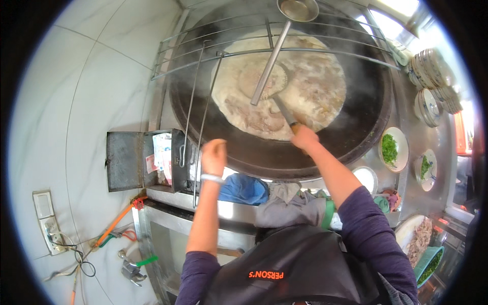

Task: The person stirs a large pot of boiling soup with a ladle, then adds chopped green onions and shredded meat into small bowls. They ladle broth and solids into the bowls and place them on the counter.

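My right hand (305,138) grips the handle of a skimmer (283,108). Its round perforated head lies in milky, steaming broth (324,87) with pieces of what looks like meat. A big dark wok (366,126) holds the broth. Over the near left rim is my left hand (214,156), blurred, fingers curled; whether anything is inside them I cannot tell. Two long metal hooks (209,99) hang from a wire rack (324,49) close beside that hand. Across the rack rests a metal ladle (272,63), its handle passing above the skimmer.
An open metal box (176,160) with banknotes stands left of the wok. Cloths (244,188) lie along the near edge. At right are bowls of chopped greens (389,150), stacked bowls (429,72), a plate of sliced meat (419,236) and a teal basket (431,267).
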`<action>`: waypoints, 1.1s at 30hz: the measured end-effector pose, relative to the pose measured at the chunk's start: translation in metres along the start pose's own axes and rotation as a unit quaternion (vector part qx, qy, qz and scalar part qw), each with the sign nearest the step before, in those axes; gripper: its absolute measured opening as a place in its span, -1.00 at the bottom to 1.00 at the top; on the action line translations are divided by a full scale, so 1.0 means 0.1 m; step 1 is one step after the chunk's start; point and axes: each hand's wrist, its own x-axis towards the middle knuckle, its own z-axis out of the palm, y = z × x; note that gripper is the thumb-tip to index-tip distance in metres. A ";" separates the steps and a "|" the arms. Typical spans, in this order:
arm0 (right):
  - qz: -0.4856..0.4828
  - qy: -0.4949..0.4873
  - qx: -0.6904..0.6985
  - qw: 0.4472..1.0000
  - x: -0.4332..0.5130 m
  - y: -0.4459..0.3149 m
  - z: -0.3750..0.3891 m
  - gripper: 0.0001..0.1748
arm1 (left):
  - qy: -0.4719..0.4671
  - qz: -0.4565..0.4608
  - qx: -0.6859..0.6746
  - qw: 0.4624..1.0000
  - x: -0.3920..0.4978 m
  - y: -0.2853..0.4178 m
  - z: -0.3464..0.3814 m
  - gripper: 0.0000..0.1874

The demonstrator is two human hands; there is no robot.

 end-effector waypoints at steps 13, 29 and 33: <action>0.000 0.038 0.000 0.999 -0.18 0.32 0.01 -0.55 | -0.145 -0.189 0.314 0.919 0.45 -1.13 -0.66 -0.76; 0.016 0.021 -0.007 1.000 -0.36 0.31 -0.15 -0.59 | -0.122 -0.255 0.040 0.958 0.84 -0.93 -0.63 -0.66; 0.004 0.014 -0.007 1.000 -0.39 0.38 -0.19 -0.61 | -0.136 -0.341 -0.222 0.903 0.97 -0.43 -0.60 -0.64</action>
